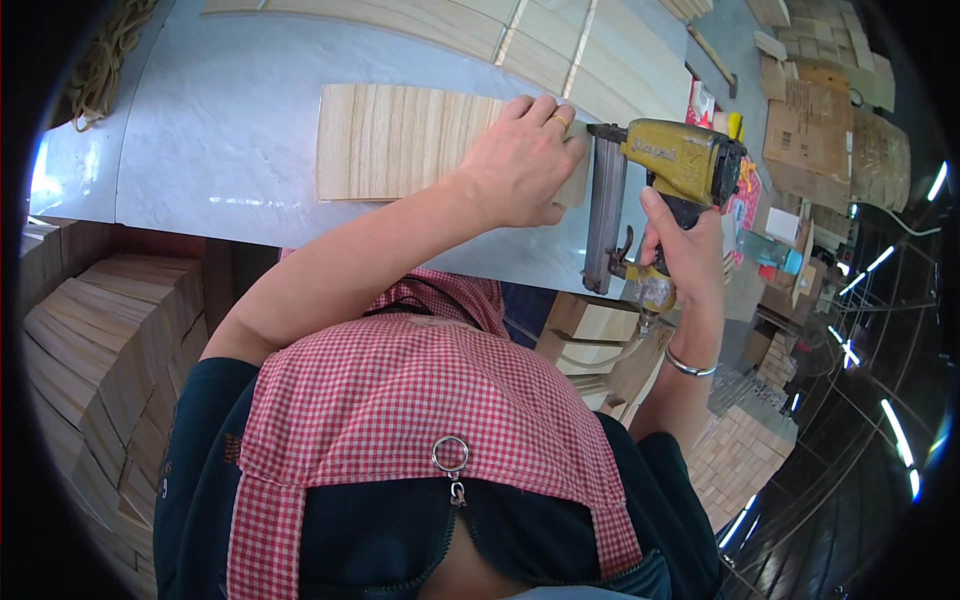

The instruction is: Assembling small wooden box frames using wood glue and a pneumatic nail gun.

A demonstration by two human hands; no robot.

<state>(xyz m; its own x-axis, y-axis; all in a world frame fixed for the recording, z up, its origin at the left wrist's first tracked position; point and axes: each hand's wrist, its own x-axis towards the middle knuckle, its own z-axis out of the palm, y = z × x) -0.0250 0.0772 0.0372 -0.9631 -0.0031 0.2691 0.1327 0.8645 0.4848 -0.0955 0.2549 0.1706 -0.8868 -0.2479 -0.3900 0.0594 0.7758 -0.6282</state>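
Observation:
A pale wooden board [390, 140] with straight grain lies on the grey worktable near its front edge. My left hand [525, 165] grips its right end, fingers curled toward the far edge and thumb by the near edge. My right hand [690, 250] is closed round the handle of a yellow air nail gun [665, 145]. The gun's long dark magazine [605, 210] stands next to the board's right end, and its nose is near my left fingers. Whether the nose touches the board I cannot tell.
Long wooden panels [430, 30] lie along the far side of the worktable [220, 120]. Stacked wood pieces [110, 350] stand at lower left. A hammer [715, 60] lies beyond the table at upper right, near cardboard boxes [810, 130]. A hose [610, 355] hangs below the nail gun.

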